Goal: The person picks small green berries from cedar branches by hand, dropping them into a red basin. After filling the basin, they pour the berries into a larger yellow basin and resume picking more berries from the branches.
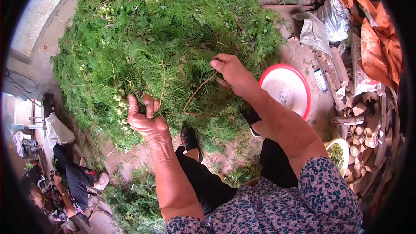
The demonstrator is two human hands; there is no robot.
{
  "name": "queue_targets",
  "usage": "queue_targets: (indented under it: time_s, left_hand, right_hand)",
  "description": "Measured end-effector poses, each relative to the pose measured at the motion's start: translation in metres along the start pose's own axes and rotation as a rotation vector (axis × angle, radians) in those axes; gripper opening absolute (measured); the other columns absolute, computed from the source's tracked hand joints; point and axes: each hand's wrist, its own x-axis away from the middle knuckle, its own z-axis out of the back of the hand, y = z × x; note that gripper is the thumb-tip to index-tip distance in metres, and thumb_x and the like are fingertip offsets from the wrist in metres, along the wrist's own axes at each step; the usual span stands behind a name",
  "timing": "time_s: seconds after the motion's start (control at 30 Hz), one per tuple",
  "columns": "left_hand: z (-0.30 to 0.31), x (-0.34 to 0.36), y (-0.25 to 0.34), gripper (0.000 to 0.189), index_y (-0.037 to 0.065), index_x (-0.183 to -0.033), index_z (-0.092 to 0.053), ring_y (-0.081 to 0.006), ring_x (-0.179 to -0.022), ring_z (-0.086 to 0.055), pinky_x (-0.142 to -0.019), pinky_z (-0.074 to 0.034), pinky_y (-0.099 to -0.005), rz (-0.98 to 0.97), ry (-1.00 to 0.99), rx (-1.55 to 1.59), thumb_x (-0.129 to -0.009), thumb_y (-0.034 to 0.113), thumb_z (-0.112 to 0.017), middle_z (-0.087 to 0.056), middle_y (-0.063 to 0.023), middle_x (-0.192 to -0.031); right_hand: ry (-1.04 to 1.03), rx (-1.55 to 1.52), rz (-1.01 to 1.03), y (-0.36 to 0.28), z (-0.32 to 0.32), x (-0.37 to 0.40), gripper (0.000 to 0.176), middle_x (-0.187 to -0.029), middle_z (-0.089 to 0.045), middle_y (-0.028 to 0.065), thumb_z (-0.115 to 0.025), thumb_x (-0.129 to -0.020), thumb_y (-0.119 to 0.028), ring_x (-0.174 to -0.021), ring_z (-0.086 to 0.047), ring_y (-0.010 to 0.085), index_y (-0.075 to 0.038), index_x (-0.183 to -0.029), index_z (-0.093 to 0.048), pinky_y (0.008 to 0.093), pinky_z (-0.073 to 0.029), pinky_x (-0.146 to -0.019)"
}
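Observation:
My left hand [148, 116] is closed, with thumb and fingers curled at a green evergreen sprig [163, 82] beside a cluster of pale green seed cones [120, 104]. Exactly what lies between those fingertips is partly hidden by foliage. Up and to the right, my right hand [234, 73] pinches a thin brown evergreen branch [198, 91], which bends down toward the middle between both hands. Under and beyond the hands spreads a large heap of cut evergreen foliage [143, 26] with more cones scattered in it.
A white basin with a red rim [308, 91] stands right of my right forearm. A bowl of small greenish pieces [336, 154] sits nearer me, beside stacked firewood [357, 141]. Orange cloth [377, 47] hangs at far right. Another person [65, 186] sits at lower left.

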Motion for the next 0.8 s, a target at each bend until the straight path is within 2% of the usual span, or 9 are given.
queue_targets:
  time_s: [0.13,0.17,0.33,0.43,0.5,0.63,0.7,0.73,0.8]
  left_hand:
    - [0.005,-0.004,0.001,0.023,0.004,-0.083,-0.05,-0.0076,-0.038,-0.026,-0.041,-0.023,-0.0221,-0.001,-0.018,0.036,-0.092,0.022,-0.039,-0.043,-0.0034,-0.057]
    - [0.007,-0.005,0.001,0.022,0.007,-0.08,-0.05,-0.0075,-0.037,-0.025,-0.041,-0.022,-0.0219,0.004,-0.034,0.048,-0.092,0.022,-0.04,-0.045,-0.0037,-0.056]
    - [0.007,-0.004,0.005,0.022,0.005,-0.08,-0.046,-0.0072,-0.037,-0.025,-0.042,-0.023,-0.0217,-0.015,0.022,0.069,-0.092,0.023,-0.041,-0.042,-0.0028,-0.056]
    - [0.003,-0.001,0.008,0.024,0.005,-0.075,-0.043,-0.0078,-0.039,-0.024,-0.042,-0.024,-0.022,-0.023,0.042,0.033,-0.092,0.021,-0.042,-0.042,-0.003,-0.059]
    - [0.007,-0.004,0.008,0.022,0.005,-0.077,-0.045,-0.0077,-0.038,-0.025,-0.043,-0.024,-0.0224,-0.027,0.073,0.019,-0.092,0.021,-0.041,-0.041,-0.0026,-0.056]
    - [0.004,-0.003,0.009,0.022,0.006,-0.08,-0.049,-0.0078,-0.037,-0.025,-0.042,-0.023,-0.0226,-0.037,0.087,-0.023,-0.092,0.021,-0.039,-0.042,-0.0025,-0.054]
    - [0.009,-0.004,0.008,0.022,0.006,-0.079,-0.049,-0.0078,-0.037,-0.024,-0.041,-0.023,-0.0225,-0.033,0.044,-0.008,-0.092,0.021,-0.039,-0.042,-0.0026,-0.054]
    - [0.01,-0.004,0.008,0.022,0.006,-0.079,-0.05,-0.0079,-0.036,-0.024,-0.041,-0.022,-0.0223,-0.027,0.001,0.012,-0.092,0.022,-0.039,-0.042,-0.0028,-0.054]
    - [0.008,-0.003,0.005,0.023,0.006,-0.079,-0.049,-0.0077,-0.036,-0.024,-0.04,-0.021,-0.0223,-0.018,0.005,0.01,-0.092,0.022,-0.039,-0.043,-0.003,-0.054]
  right_hand:
    - [0.015,0.043,0.007,-0.011,-0.003,0.007,0.015,-0.074,-0.039,-0.003,-0.049,-0.089,-0.024,-0.063,-0.039,0.0084,-0.01,-0.091,-0.05,0.024,-0.037,-0.052]
    - [-0.02,0.019,-0.001,-0.012,-0.002,0.006,0.016,-0.074,-0.039,-0.0032,-0.049,-0.089,-0.025,-0.063,-0.04,0.0082,-0.01,-0.091,-0.05,0.0244,-0.037,-0.052]
    - [-0.114,0.027,-0.043,-0.012,0.005,0.006,0.016,-0.076,-0.043,-0.0036,-0.05,-0.088,-0.027,-0.065,-0.043,0.0073,-0.011,-0.091,-0.05,0.0245,-0.039,-0.054]
    - [-0.114,-0.161,-0.032,-0.017,0.005,0.015,0.015,-0.08,-0.049,-0.0037,-0.05,-0.088,-0.024,-0.069,-0.047,0.0072,-0.011,-0.094,-0.053,0.0241,-0.04,-0.055]
    - [-0.251,-0.103,0.021,-0.018,0.01,0.014,0.016,-0.088,-0.053,-0.0033,-0.05,-0.088,-0.02,-0.074,-0.05,0.0073,-0.011,-0.1,-0.055,0.0246,-0.041,-0.056]
    - [-0.219,0.059,0.067,-0.013,0.008,0.011,0.019,-0.083,-0.055,-0.0022,-0.05,-0.088,-0.019,-0.068,-0.049,0.0068,-0.01,-0.102,-0.058,0.0236,-0.041,-0.054]
    - [-0.08,0.385,0.377,-0.006,0.013,0.006,0.018,-0.071,-0.053,-0.0027,-0.052,-0.087,-0.02,-0.06,-0.047,0.0059,-0.008,-0.098,-0.059,0.0214,-0.039,-0.049]
    - [-0.08,0.385,0.378,-0.002,0.011,0.003,0.018,-0.071,-0.053,-0.0027,-0.052,-0.087,-0.02,-0.06,-0.047,0.0059,-0.008,-0.098,-0.059,0.0214,-0.039,-0.049]
    - [0.106,0.378,0.548,0.002,0.009,-0.001,0.017,-0.06,-0.047,-0.0039,-0.053,-0.087,-0.022,-0.053,-0.042,0.005,-0.005,-0.088,-0.059,0.0201,-0.034,-0.044]
